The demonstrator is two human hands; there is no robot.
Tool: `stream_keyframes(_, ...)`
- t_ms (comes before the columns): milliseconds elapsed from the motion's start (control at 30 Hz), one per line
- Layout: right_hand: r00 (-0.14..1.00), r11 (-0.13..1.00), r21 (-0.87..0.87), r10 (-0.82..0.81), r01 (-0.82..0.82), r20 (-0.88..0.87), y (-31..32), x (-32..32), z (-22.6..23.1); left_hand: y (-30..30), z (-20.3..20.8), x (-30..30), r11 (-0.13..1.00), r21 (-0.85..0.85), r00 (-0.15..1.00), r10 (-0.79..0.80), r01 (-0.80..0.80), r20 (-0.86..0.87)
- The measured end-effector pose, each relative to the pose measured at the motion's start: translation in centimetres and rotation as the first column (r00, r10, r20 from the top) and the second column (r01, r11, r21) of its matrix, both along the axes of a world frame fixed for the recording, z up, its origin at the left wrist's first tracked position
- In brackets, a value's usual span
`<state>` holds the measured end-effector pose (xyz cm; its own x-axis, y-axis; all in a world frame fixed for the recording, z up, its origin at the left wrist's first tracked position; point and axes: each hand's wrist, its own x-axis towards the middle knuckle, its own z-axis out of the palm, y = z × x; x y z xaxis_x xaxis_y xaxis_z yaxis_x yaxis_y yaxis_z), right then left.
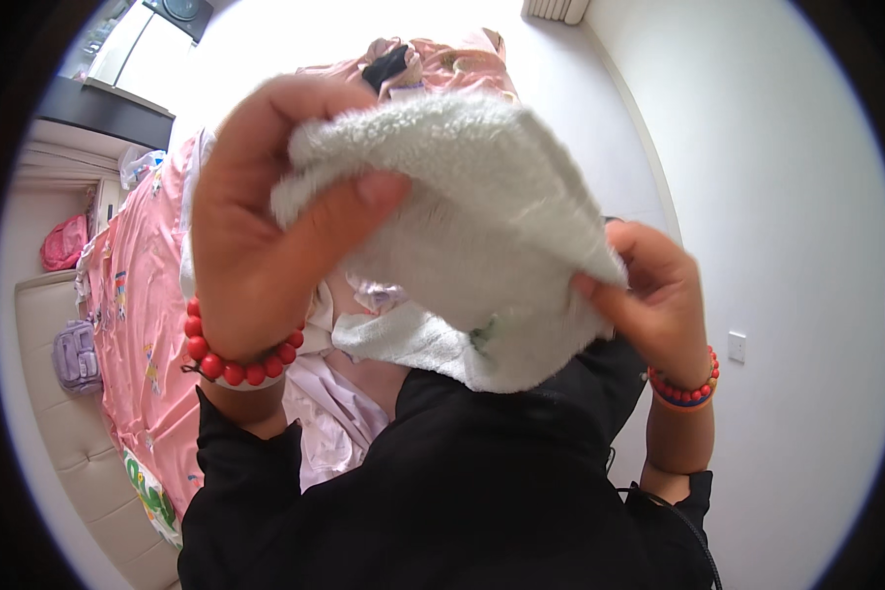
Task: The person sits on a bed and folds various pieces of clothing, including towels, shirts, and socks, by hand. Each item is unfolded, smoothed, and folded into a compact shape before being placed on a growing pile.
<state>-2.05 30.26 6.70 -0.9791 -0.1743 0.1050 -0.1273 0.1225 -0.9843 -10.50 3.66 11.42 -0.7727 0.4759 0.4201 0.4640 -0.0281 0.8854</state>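
Observation:
A pale, fluffy towel (462,216) is held up in front of me, with a small dark green mark near its lower edge. My left hand (265,206) pinches its upper left part, thumb on the near face and fingers behind. At the towel's right edge my right hand (654,290) grips it between thumb and fingers. The lower part of the towel hangs folded down toward my lap. The fingertips behind the cloth are hidden.
On the left a bed with a pink sheet (143,295) bears light pink-white clothing (329,423) beside my lap. More pink cloth (462,59) with a black item (385,67) lies beyond the towel. A pink bag (64,243) and a lilac backpack (76,356) sit by the headboard. A white wall (787,246) stands right.

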Motion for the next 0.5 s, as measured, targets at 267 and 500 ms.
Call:
stream_keyframes(267,0.885,0.976,0.014,-0.191,0.218,-0.424,2.5,-11.0,8.7,4.5,11.2,-12.4,0.942,0.333,0.899,0.186,-0.048,-0.397)
stream_keyframes(500,0.903,0.969,0.193,-0.061,0.156,-0.425,2.3,-13.3,15.5,3.6,16.5,-12.3,0.9,0.433,0.858,0.26,-0.049,-0.443)
